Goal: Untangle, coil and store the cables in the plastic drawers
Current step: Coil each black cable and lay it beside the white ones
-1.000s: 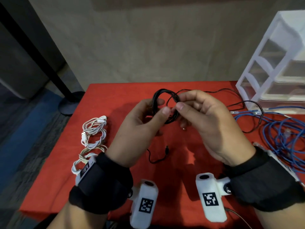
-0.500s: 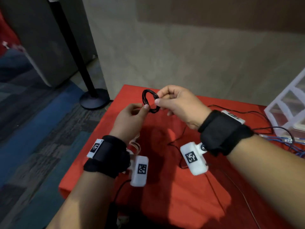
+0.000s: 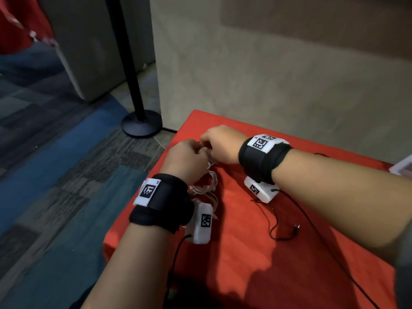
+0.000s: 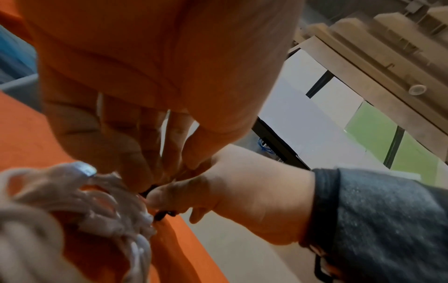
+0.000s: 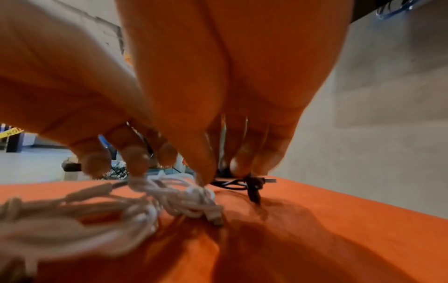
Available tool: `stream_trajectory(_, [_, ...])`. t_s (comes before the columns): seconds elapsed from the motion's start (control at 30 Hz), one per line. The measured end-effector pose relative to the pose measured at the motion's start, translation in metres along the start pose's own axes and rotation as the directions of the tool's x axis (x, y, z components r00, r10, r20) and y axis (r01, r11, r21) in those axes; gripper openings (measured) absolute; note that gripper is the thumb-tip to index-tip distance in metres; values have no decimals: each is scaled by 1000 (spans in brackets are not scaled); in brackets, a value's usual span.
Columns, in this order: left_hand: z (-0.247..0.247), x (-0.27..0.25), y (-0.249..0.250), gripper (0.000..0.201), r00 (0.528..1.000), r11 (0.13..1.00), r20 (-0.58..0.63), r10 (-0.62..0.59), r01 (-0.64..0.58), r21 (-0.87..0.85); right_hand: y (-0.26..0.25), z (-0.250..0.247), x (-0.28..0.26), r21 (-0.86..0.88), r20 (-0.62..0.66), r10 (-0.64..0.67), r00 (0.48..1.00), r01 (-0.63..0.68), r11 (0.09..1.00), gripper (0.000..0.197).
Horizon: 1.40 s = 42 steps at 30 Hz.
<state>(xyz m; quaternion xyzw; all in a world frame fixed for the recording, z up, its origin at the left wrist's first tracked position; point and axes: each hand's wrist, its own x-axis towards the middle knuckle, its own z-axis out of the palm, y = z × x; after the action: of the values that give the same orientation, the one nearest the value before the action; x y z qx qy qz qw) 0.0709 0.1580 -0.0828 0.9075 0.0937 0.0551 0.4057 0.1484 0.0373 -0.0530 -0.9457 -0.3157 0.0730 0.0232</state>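
Observation:
Both hands meet low over the far left corner of the red table (image 3: 245,264). The coiled black cable (image 5: 230,184) lies on the cloth; my right hand (image 5: 223,170) pinches it between thumb and fingers. My left hand (image 4: 164,172) has its fingers curled down onto the same coil, of which only a black bit (image 4: 164,214) shows. In the head view the left hand (image 3: 200,150) and right hand (image 3: 206,141) hide the black coil. Coiled white cables (image 3: 209,186) lie just in front of it, touching the left hand's fingertips (image 5: 135,160).
A loose black cable with a plug (image 3: 281,235) lies on the cloth below the right wrist. A corner of the white plastic drawers (image 3: 403,166) shows at the right edge. A black pole on a round base (image 3: 141,123) stands on the carpet off the table's left corner.
Both hands carried the black coil from the air down and left to the table corner, beside the white cables. The head view swung left, so the drawers are almost out of view.

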Motion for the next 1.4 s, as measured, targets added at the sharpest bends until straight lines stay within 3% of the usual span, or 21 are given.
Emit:
stream_trajectory(0.1, [1, -2, 1, 26, 999, 1000, 41, -15, 15, 3, 3, -8, -8, 57, 79, 20, 997, -25, 998, 20])
stream_trajectory(0.23, [1, -8, 11, 23, 999, 999, 9, 33, -33, 28, 25, -34, -38, 259, -31, 69, 997, -58, 964, 24])
stream_trajectory(0.33, [4, -17, 27, 19, 990, 990, 11, 138, -138, -7, 55, -51, -83, 343, -96, 122, 988, -82, 936, 16])
stream_trajectory(0.4, [9, -26, 42, 14, 964, 967, 91, 250, -245, -64, 73, -53, -124, 381, -82, 152, 985, -110, 918, 13])
stream_trajectory(0.47, [16, -41, 57, 12, 892, 933, 275, 359, -351, -81, 88, -45, -164, 391, -51, 191, 980, -157, 907, 10])
stream_trajectory(0.53, [28, -55, 65, 25, 766, 883, 494, 412, -470, -8, 96, -30, -199, 391, 23, 253, 967, -241, 888, 8])
stream_trajectory(0.6, [41, -63, 67, 30, 659, 807, 636, 402, -583, 93, 97, -15, -227, 459, 105, 283, 953, -299, 837, 8])
stream_trajectory(0.63, [46, -66, 68, 30, 642, 793, 663, 385, -598, 120, 94, -10, -238, 516, 127, 278, 952, -302, 801, 8])
stream_trajectory(0.7, [52, -70, 74, 26, 654, 803, 657, 375, -583, 123, 83, -1, -253, 691, 144, 262, 954, -287, 663, 14])
stream_trajectory(0.8, [60, -82, 94, 15, 662, 809, 576, 480, -588, 2, 68, 6, -265, 879, 191, 213, 958, -264, 398, 35])
stream_trajectory(0.83, [62, -86, 100, 14, 667, 810, 539, 515, -584, -52, 66, 8, -267, 900, 171, 199, 965, -235, 367, 27])
stream_trajectory(0.9, [61, -88, 109, 15, 672, 826, 499, 547, -529, -193, 70, 7, -271, 902, 91, 235, 968, -180, 393, 5])
stream_trajectory(0.97, [55, -84, 111, 22, 693, 837, 472, 545, -416, -356, 82, 3, -277, 900, -17, 330, 944, -130, 417, 11])
stream_trajectory(1.1, [46, -81, 110, 23, 706, 801, 427, 565, -348, -486, 101, -1, -288, 936, -159, 441, 883, -7, 351, 10])
stream_trajectory(1.2, [49, -79, 107, 22, 689, 819, 462, 559, -372, -437, 112, 6, -286, 845, -307, 518, 798, -22, 535, 12])
stream_trajectory(1.27, [48, -73, 102, 23, 727, 836, 433, 533, -373, -403, 129, 6, -289, 795, -403, 599, 692, -60, 604, 15])
stream_trajectory(1.37, [39, -62, 93, 31, 797, 874, 384, 467, -349, -339, 165, -5, -308, 848, -452, 772, 447, -54, 527, 22])
stream_trajectory(1.4, [37, -61, 90, 33, 813, 882, 372, 449, -336, -331, 173, -10, -315, 862, -447, 803, 394, -52, 505, 23])
